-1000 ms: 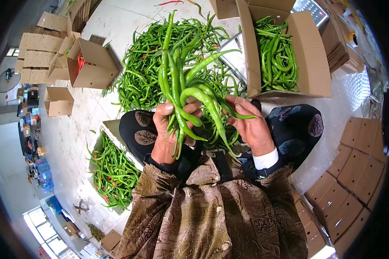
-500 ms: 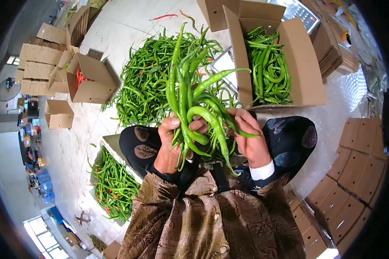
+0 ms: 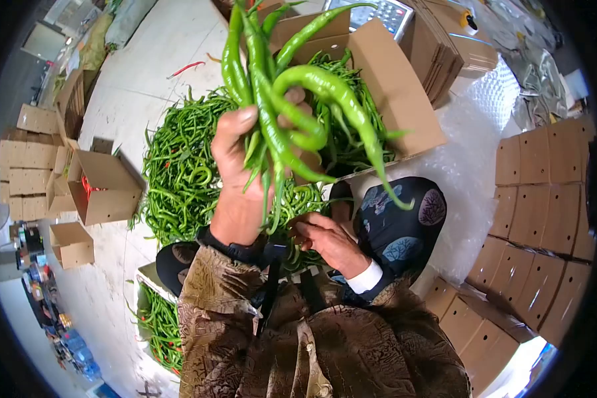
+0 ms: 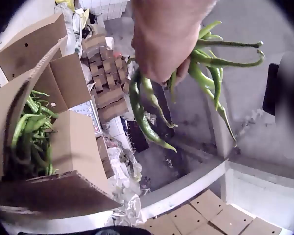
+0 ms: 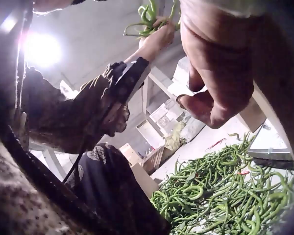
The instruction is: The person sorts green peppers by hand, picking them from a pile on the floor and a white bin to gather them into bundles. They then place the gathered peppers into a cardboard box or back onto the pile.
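The left hand (image 3: 235, 169) grips a bunch of long green peppers (image 3: 269, 119), raised high in the head view, its fingers and thumb wrapped round them. In the left wrist view, pepper ends (image 4: 149, 129) stick out below and beside that fist (image 4: 164, 44). Lower down, the right hand (image 3: 331, 244) is over the pepper pile with nothing gripped, its fingers loosely bent. The right wrist view shows this hand (image 5: 218, 73) with curled fingertips and no pepper in them. Behind the bunch, an open carton (image 3: 404, 99) contains green peppers (image 4: 32, 132).
A large pile of green peppers (image 3: 179, 159) lies on the floor, with a filled white container (image 3: 146, 272) at the lower left. Small cartons (image 3: 109, 182) stand at the left. Stacked cartons (image 3: 540, 159) line the right side, and a keypad device (image 3: 385, 14) is behind the open carton.
The left hand has lifted the bunch up toward the open carton. The right hand has come away from the peppers and moved down and left. The head view has shifted and turned.
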